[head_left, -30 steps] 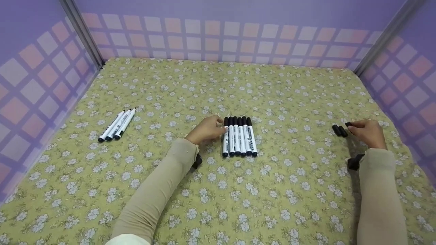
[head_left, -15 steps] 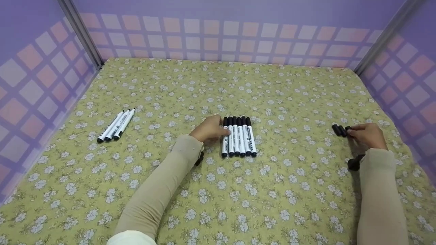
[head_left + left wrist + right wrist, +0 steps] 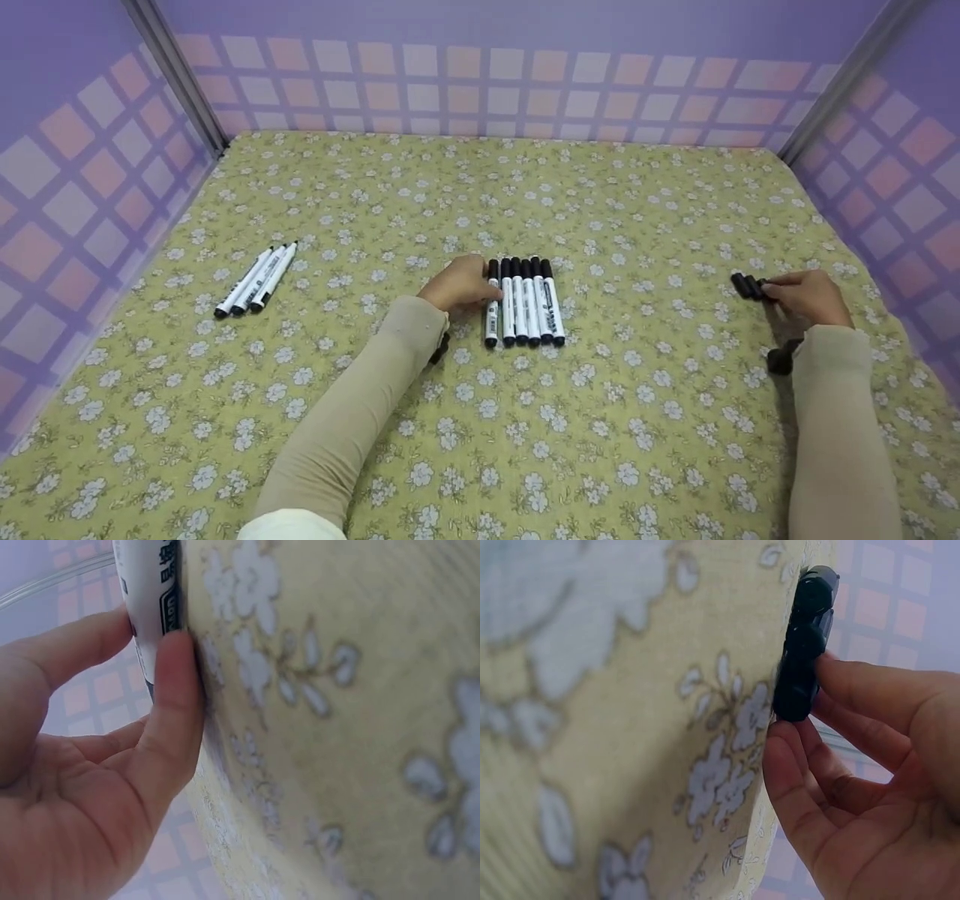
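In the head view, several white markers with black caps lie side by side at the middle of the table. My left hand [image 3: 459,283] pinches the leftmost marker [image 3: 492,324], which sits slightly apart from the other markers [image 3: 534,304]. The left wrist view shows the thumb and a finger on either side of its white barrel [image 3: 150,596]. Far to the right, three black marker caps lie in a short row. My right hand [image 3: 814,296] pinches the nearest cap [image 3: 795,694] between thumb and finger, against the middle cap [image 3: 807,637].
Three uncapped white markers [image 3: 259,279] lie together on the left, their tips pointing away. A yellow floral cloth [image 3: 637,420] covers the table. Purple checked panels [image 3: 465,82] stand at the back and both sides.
My right hand has lowered its cap and brought it left against the other two. The left hand has drawn the leftmost marker slightly left, opening a narrow gap in the row.
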A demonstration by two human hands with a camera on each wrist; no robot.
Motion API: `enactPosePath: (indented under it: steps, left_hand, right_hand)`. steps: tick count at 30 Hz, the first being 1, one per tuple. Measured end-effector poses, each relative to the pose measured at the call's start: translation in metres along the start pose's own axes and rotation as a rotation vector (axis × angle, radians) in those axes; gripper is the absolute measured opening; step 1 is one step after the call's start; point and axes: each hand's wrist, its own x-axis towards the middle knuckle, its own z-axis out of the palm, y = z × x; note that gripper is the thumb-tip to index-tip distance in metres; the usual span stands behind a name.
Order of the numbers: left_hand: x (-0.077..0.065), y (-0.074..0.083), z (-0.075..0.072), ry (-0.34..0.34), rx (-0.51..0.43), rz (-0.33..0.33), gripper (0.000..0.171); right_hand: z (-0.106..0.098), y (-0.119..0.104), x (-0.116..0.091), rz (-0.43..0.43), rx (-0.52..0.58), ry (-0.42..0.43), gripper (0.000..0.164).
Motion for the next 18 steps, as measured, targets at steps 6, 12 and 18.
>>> enactPosePath:
  steps: [6, 12, 18]
  left_hand:
    - [-0.0001, 0.0013, 0.0013, 0.03, -0.047, -0.01, 0.024]
    - [0.0005, 0.0031, 0.0017, 0.035, -0.045, -0.046, 0.034]
    - [-0.0002, 0.004, 0.0005, 0.018, -0.041, -0.059, 0.015]
  right_hand:
    - [0.0, -0.0019, -0.0011, 0.009, -0.022, 0.01, 0.058]
    - [-0.002, -0.0033, -0.0022, 0.004, -0.059, -0.008, 0.063]
    - [-0.003, -0.0036, -0.0026, 0.006, -0.062, -0.014, 0.066]
